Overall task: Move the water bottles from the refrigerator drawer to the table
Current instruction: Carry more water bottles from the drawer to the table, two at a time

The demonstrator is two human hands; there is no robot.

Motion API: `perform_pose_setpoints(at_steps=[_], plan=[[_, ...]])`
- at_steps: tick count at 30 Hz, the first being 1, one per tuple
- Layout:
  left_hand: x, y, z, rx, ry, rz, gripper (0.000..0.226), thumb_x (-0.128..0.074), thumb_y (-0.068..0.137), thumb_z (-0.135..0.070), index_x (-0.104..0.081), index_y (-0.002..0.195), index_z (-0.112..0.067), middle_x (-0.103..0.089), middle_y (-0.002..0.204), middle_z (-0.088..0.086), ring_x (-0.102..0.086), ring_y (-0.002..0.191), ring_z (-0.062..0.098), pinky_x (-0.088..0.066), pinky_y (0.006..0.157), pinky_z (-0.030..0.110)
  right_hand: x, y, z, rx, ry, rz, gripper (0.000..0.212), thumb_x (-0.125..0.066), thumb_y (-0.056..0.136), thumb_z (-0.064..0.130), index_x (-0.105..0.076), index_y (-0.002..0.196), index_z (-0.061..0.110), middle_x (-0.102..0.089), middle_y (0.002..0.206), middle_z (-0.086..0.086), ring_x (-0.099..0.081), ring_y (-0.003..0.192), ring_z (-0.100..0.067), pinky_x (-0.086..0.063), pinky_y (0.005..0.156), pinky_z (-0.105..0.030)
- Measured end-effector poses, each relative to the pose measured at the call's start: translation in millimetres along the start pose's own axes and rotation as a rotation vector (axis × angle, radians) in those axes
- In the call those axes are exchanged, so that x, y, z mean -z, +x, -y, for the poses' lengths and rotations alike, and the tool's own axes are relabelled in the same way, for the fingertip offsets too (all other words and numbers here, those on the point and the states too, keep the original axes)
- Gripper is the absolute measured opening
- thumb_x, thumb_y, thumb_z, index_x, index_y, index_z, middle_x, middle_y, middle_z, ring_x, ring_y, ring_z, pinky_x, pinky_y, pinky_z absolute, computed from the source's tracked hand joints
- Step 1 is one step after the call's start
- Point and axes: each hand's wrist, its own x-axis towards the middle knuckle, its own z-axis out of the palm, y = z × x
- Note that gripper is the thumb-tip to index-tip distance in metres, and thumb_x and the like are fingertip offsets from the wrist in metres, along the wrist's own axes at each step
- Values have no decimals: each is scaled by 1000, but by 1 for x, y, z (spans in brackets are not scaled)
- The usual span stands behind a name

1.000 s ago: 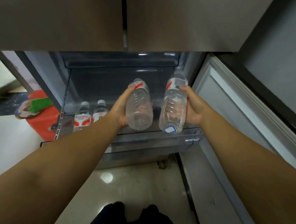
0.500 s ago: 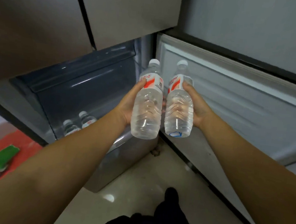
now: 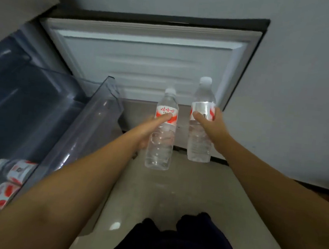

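Note:
My left hand [image 3: 149, 129] grips a clear water bottle [image 3: 160, 144] with a red and white label, held upright over the floor. My right hand [image 3: 210, 127] grips a second water bottle [image 3: 199, 144] the same way, a little higher and to the right. Both bottles are out of the refrigerator drawer [image 3: 91, 120], which stands pulled out at the left. Two more bottles [image 3: 12, 171] lie in the drawer's near corner, at the lower left. The table is not in view.
The open refrigerator door [image 3: 145, 65] stands straight ahead, its white inner panel facing me. A grey wall [image 3: 304, 98] runs on the right. Pale floor [image 3: 172, 196] lies between the drawer and the wall. My dark-clad legs [image 3: 177, 243] show at the bottom.
I have turned to the right with both bottles, away from the drawer. The drawer has slid to the left of view and the open door now fills the middle. The bottles are farther apart.

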Motion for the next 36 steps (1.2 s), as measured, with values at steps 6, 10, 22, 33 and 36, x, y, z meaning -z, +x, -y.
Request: perform_pose_setpoints(at_steps=[6, 10, 22, 33, 36], plan=[[-86, 52, 28, 90, 308, 48, 40, -72, 83, -33, -60, 114, -12, -70, 87, 3, -70, 69, 15, -55, 56, 25, 95, -16, -61, -143, -95, -124, 67, -75, 81, 34, -39, 133, 12, -58, 108, -1, -61, 94, -18, -54, 73, -29], [-130, 82, 42, 133, 383, 66, 70, -79, 68, -47, -53, 125, -17, -71, 107, 6, -71, 90, 22, -59, 70, 33, 144, -26, -87, -240, -58, -183, 72, -70, 83, 41, -33, 139, 16, -57, 117, -3, -61, 102, -22, -50, 78, -33], [-306, 163, 62, 79, 619, 159, 66, -77, 68, -52, -50, 119, -21, -66, 110, 2, -68, 92, 21, -56, 84, 39, 283, -45, -132, -418, 162, -460, 72, -72, 81, 38, -33, 138, 16, -59, 116, -5, -63, 95, -21, -52, 80, -37], [-451, 224, 52, 57, 874, 545, 59, -79, 75, -33, -46, 121, -16, -62, 113, 6, -66, 99, 26, -55, 89, 43, 369, -62, -153, -509, 317, -894, 70, -72, 82, 41, -33, 135, 18, -60, 113, -3, -63, 94, -19, -53, 81, -37], [-490, 236, 44, 39, 996, 704, 67, -80, 73, -36, -44, 127, -19, -59, 116, 3, -63, 104, 25, -53, 94, 46, 385, -61, -154, -512, 411, -1051, 69, -72, 82, 39, -32, 135, 20, -58, 107, 1, -61, 88, -13, -51, 78, -35]])
